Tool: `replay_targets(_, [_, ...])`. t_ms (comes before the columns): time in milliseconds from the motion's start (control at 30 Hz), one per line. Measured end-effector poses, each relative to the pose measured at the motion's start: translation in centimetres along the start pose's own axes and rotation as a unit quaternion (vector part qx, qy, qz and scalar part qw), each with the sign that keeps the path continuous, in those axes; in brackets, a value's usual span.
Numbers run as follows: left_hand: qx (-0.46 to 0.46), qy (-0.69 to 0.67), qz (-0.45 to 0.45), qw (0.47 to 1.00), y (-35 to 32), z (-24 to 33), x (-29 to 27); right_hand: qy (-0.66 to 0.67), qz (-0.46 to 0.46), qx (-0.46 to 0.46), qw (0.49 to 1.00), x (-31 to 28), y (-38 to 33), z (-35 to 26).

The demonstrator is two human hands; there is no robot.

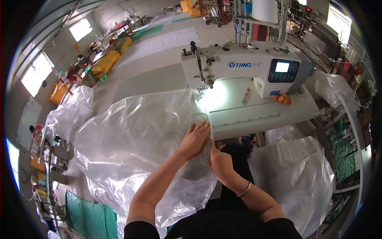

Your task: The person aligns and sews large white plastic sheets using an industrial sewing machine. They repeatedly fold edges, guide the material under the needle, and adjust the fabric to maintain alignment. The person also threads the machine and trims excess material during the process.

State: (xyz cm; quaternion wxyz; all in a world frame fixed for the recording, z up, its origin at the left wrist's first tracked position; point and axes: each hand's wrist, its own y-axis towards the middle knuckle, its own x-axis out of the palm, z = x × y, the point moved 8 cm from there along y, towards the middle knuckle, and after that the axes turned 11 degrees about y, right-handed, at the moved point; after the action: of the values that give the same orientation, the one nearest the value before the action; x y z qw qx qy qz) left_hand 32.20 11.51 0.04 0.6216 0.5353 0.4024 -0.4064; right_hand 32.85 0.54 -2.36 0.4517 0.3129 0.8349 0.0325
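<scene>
A large sheet of clear plastic film (135,119) spreads over the left of the sewing table and hangs down in shiny folds. Its right edge runs up to the needle area of a white sewing machine (230,63), whose lamp lights the bed. My left hand (195,140) lies on the film near that edge, fingers stretched out and pressing it flat. Just below and to the right, my right hand (221,162) pinches the film's edge at the table's front, its index finger pointing up along it. The film's underside is hidden.
On the machine bed lie a pink-handled thread snipper (246,96) and several small orange fruits (283,98). A printed ruler (246,120) runs along the table's front. More clear film (294,175) hangs at my right. A thread cone (264,11) stands behind the machine.
</scene>
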Motion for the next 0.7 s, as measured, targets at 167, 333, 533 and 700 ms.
replay_targets(167, [-0.059, -0.184, 0.027, 0.981, -0.2, -3.0, 0.9, -0.085, -0.069, 0.008, 0.994, 1.5, 0.0, 0.1])
replay_targets(333, [-0.071, -0.054, 0.011, 0.996, 0.5, -0.6, -1.2, -0.049, -0.048, 0.006, 0.998, 1.4, 1.1, 0.6])
replay_targets(533, [-0.041, 0.037, -0.006, 0.998, 1.8, -2.6, -1.1, -0.041, -0.037, 0.002, 0.998, 1.3, 3.2, 0.0])
replay_targets(700, [-0.037, -0.046, -0.031, 0.998, 4.0, -5.8, 0.5, -0.041, -0.033, -0.005, 0.999, 1.2, 5.9, 0.6])
